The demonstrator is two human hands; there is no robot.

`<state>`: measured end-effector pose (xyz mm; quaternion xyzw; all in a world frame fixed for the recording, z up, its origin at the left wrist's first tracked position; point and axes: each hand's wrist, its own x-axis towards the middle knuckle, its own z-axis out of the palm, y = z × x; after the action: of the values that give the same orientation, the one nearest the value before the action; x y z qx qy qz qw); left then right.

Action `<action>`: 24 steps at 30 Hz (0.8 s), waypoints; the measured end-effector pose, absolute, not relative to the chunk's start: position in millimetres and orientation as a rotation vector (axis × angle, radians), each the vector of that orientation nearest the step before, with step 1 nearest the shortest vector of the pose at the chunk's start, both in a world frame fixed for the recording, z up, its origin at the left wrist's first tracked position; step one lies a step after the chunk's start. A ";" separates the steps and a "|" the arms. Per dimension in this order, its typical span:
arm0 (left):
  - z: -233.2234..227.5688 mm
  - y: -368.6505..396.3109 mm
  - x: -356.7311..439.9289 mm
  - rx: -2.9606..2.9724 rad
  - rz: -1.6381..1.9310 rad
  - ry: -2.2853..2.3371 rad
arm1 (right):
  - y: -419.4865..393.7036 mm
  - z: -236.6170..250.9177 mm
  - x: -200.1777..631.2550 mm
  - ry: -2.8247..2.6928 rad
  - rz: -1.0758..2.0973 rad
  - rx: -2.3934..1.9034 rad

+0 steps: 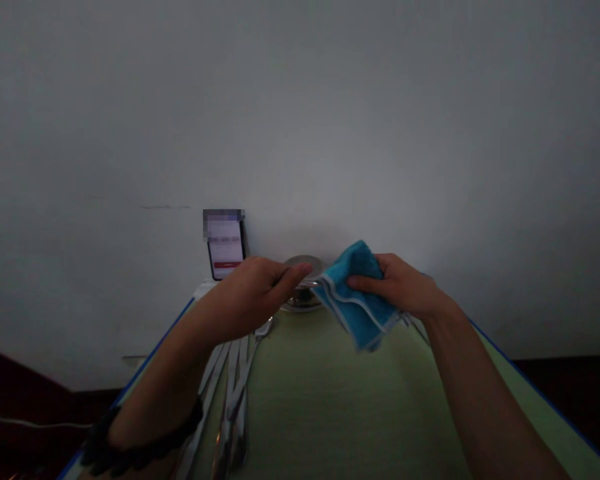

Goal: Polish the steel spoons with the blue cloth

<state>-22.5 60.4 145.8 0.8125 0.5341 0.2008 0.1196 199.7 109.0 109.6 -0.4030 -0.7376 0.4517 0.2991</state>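
Blue cloth [359, 293] being held above the far half of the green table [330, 400], bunched and folded, pale edging showing along the lower folds. Right hand [400, 285] closing around the cloth from the right, thumb pressing across the front, fingers wrapping behind. Slim metal utensil [311, 283] running from the left fingertips into the folds of the cloth; only a short bright stretch showing, kind of utensil not being discernible. Left hand [257, 293] pinching the exposed end of that utensil, fingers closing together and pointing toward the cloth. Both hands hovering close together, near the back edge of the table.

Round metal container [303, 287] sitting on the table right behind the hands, partly being hidden by them, contents not visible. Phone [225, 248] leaning upright against the wall [300, 100] at the back left, screen glowing, upper part blurred. Row of metal cutlery [233, 393] lying lengthwise on the left part of the table, under and beside the left forearm; one spoon bowl showing at the far end of the row. Dark beaded bracelet [140, 448] circling the left wrist. Blue trim [530, 387] bordering both long edges of the table. Lighting being dim, fine detail being lost.
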 end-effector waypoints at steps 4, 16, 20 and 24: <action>147.2 59.6 -18.4 2.350 0.687 1.519 | 108.0 109.6 195.0 -1.827 1.181 -1.058; 143.3 56.0 -4.3 2.255 0.885 1.597 | 113.9 91.6 162.0 -1.228 0.974 -0.919; 142.5 52.8 3.9 2.307 0.834 1.536 | 117.1 90.2 162.9 -1.179 0.902 -0.919; 140.5 53.0 6.1 2.335 0.810 1.512 | 118.9 90.5 164.0 -1.185 0.907 -0.910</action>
<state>6.1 53.0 140.5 0.7998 0.5182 0.2774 0.1219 164.0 118.9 90.5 -0.3991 -0.5199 0.3981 0.6419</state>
